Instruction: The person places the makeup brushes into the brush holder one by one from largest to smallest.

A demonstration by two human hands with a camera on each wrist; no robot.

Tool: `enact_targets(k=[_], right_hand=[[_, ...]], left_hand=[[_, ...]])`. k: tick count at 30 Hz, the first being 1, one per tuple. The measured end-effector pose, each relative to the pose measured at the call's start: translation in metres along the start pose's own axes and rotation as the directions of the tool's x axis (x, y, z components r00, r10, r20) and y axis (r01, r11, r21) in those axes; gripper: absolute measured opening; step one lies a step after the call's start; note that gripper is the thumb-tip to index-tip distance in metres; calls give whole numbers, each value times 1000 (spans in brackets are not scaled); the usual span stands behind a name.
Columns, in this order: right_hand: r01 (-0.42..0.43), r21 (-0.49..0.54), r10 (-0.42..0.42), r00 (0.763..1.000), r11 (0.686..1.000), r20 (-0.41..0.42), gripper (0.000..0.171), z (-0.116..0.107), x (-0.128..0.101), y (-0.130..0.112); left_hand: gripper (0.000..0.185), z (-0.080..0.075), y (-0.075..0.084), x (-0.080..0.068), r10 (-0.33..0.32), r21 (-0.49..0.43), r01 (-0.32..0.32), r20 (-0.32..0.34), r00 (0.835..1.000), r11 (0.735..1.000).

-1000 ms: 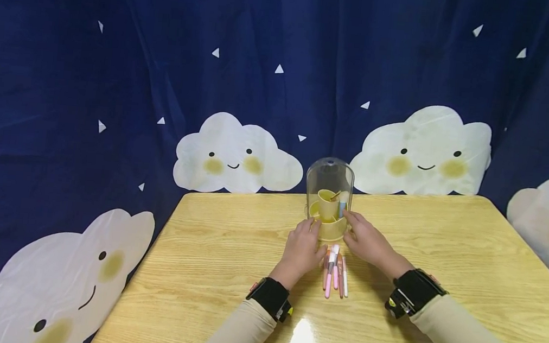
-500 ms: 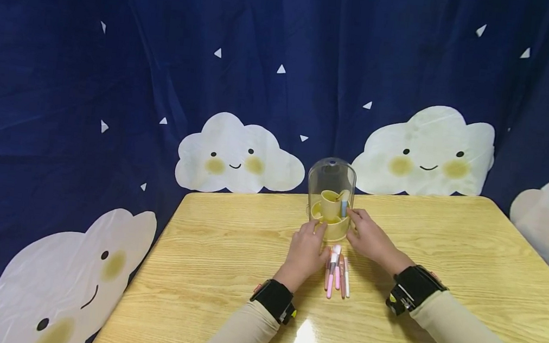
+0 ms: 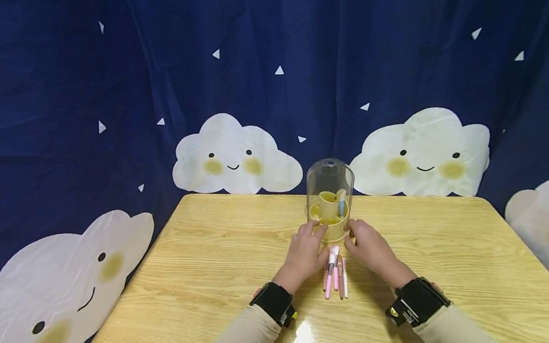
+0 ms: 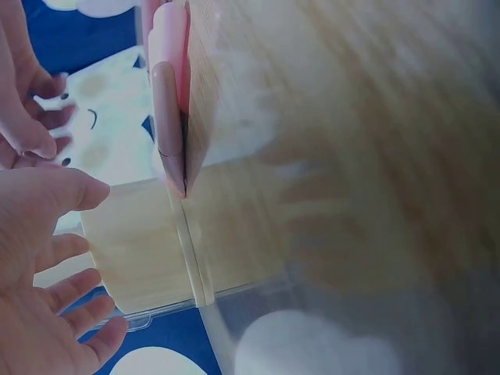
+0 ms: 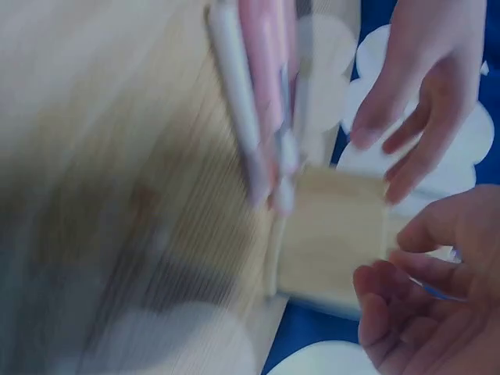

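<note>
A cream round brush holder (image 3: 333, 231) with a taller cup in its middle stands on the table, with a clear dome (image 3: 330, 172) rising behind and around it. A makeup brush (image 3: 342, 204) with a blue handle stands upright in the holder's right compartment. My left hand (image 3: 303, 252) is at the holder's front left, fingers spread and slightly bent. At its right side is my right hand (image 3: 373, 248), fingers loosely curled with nothing visible between them. Several pink, brown and white makeup brushes (image 3: 336, 272) lie in front of the holder, between the hands.
The wooden table (image 3: 219, 243) spreads out on both sides of the holder. Behind it hangs a dark blue curtain (image 3: 242, 87) with smiling clouds and white triangles. A black camera strap (image 3: 421, 301) is on each wrist.
My right hand has drawn down and slightly away from the blue-handled brush, which now stands more fully visible in the holder. My left hand has hardly moved.
</note>
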State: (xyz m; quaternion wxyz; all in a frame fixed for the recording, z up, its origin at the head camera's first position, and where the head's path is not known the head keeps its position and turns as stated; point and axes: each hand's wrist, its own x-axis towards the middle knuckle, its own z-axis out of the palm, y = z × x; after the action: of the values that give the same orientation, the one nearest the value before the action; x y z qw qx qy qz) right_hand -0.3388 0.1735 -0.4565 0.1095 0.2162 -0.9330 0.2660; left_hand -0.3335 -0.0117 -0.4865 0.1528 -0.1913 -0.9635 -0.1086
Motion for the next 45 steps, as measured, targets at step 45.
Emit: enact_targets(k=[45], right_hand=[[-210, -9, 208, 961, 978, 182, 28, 43, -34, -50]], left_hand=[[57, 1, -11, 2, 35, -58, -32, 62, 997, 998]])
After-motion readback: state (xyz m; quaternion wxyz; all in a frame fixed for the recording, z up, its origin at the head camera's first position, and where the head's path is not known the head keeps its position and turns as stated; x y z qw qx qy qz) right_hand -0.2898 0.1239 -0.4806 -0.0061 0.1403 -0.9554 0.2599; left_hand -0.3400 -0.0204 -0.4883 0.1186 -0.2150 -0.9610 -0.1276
